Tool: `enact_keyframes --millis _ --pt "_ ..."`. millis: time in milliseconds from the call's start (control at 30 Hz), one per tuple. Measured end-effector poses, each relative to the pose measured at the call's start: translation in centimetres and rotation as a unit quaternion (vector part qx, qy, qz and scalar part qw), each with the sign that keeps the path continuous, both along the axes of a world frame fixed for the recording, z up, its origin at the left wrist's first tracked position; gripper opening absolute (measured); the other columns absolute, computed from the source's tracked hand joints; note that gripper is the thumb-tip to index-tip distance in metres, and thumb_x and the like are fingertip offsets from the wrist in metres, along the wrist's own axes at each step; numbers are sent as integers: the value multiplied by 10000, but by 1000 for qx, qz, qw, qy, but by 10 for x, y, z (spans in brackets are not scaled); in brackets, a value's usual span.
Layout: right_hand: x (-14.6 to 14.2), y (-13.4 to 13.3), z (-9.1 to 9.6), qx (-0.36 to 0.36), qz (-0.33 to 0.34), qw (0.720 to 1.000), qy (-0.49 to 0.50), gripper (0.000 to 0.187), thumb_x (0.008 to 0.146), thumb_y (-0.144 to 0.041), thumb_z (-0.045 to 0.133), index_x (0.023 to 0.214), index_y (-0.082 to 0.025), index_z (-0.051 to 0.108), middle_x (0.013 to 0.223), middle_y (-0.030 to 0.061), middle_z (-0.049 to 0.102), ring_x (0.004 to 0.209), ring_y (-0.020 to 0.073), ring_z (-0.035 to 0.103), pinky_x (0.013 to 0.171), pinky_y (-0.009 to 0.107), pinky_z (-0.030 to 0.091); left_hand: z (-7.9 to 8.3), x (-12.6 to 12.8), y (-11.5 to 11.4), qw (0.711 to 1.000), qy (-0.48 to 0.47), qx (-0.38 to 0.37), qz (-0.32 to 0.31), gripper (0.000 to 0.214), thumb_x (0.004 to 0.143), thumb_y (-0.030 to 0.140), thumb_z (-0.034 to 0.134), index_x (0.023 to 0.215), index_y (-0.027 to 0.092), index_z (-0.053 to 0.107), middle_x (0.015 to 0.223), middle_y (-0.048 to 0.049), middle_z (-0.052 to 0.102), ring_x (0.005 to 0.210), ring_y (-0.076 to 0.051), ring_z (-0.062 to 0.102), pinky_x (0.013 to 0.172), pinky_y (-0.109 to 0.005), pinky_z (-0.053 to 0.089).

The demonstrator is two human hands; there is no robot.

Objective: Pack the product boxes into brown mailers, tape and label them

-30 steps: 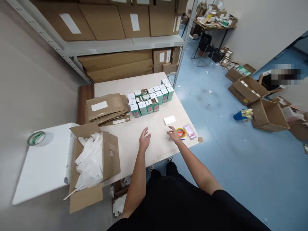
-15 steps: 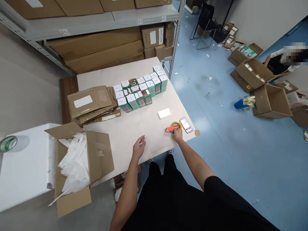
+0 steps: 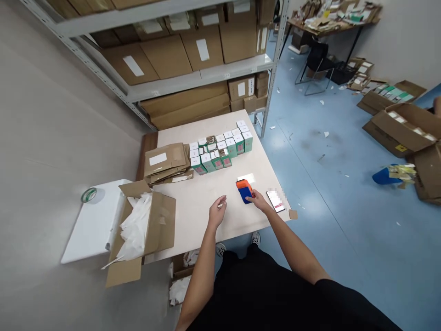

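Orange and blue, that's the tape dispenser (image 3: 244, 191), and it's in the right hand (image 3: 259, 201) over the near right part of the table (image 3: 200, 202). Thumb's on the blue face and the other fingers go round the right edge, so it's pinched between them, but can't tell exactly how they sit behind. It partly covers a white card (image 3: 249, 177); can't tell if the two touch. Left hand (image 3: 217, 212) is a bit left of it, fingers loosely curled and close together. Phone (image 3: 275, 201) lies just right of the right hand, near the table edge. Further back, green and white boxes (image 3: 207, 162) stand in rows, with a pile of flattened cartons (image 3: 168, 158) right beside them. Open box (image 3: 167, 225) stuffed with white wrap (image 3: 136, 230) sits at the left end, tape roll (image 3: 88, 195) past that. Metal rack (image 3: 210, 72) at the back's loaded with brown boxes (image 3: 168, 59), and a blue bin (image 3: 385, 176) is on the floor off to the right.
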State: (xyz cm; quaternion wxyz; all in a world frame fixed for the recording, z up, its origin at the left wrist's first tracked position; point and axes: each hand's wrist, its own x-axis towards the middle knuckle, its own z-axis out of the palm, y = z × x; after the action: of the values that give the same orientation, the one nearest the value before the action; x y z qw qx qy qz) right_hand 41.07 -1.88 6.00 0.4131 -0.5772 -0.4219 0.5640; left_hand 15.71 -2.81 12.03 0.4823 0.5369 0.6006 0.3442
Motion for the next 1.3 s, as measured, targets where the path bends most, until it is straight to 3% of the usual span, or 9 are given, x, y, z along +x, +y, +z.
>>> enact_keyframes --millis 100,267,533,633,767,900,1067,1300 --pt "-8 1 44 26 54 989 132 462 765 -508 766 1101 -210 658 1065 54 747 1032 251 678 935 409 523 30 2 15 999 -9 38 19 385 911 395 644 1245 210 694 1281 -136 713 1189 -258 675 1032 -455 535" --pt "-30 0 101 90 88 974 189 552 781 -552 786 1208 -239 630 1133 83 739 1080 273 687 967 445 534 75 -6 29 994 -10 103 36 367 918 401 643 1228 217 706 1258 -125 725 1193 -262 677 1059 -454 520" --pt "-48 -1 131 159 162 961 160 453 806 -536 797 1093 -243 604 1101 48 688 1047 228 652 957 399 524 136 -18 42 985 -42 161 45 409 914 446 659 1237 204 725 1252 -121 737 1193 -272 680 1044 -434 533" --pt "-53 1 142 181 187 957 131 434 820 -542 787 1081 -243 609 1072 43 671 1037 228 633 938 384 519 161 -27 52 985 -38 167 -12 427 914 505 661 1203 207 759 1221 -113 754 1162 -284 691 1012 -423 549" --pt "-62 -1 161 219 207 950 78 397 838 -526 776 1071 -240 631 1057 39 648 1013 228 608 938 382 504 189 -46 64 978 -1 158 -133 419 869 554 706 1061 198 816 1081 -93 794 1045 -286 719 935 -393 580" --pt "-75 -3 176 235 222 945 50 384 856 -518 758 1107 -256 632 1091 43 637 1007 235 603 918 378 501 205 -67 68 966 6 172 -195 378 852 558 718 909 203 835 912 -66 797 875 -251 735 790 -333 600" --pt "-96 -2 184 254 234 938 28 364 869 -498 751 1120 -257 642 1097 42 642 1007 235 600 920 367 489 216 -89 63 955 -10 184 -232 372 889 548 681 876 210 837 922 -74 790 866 -242 725 772 -324 592" --pt "-128 0 190 261 227 938 -35 344 867 -495 749 1103 -260 664 1037 31 649 944 228 566 905 361 470 219 -122 54 961 -8 201 -191 353 859 534 709 776 208 816 878 -88 775 855 -256 712 771 -344 574"
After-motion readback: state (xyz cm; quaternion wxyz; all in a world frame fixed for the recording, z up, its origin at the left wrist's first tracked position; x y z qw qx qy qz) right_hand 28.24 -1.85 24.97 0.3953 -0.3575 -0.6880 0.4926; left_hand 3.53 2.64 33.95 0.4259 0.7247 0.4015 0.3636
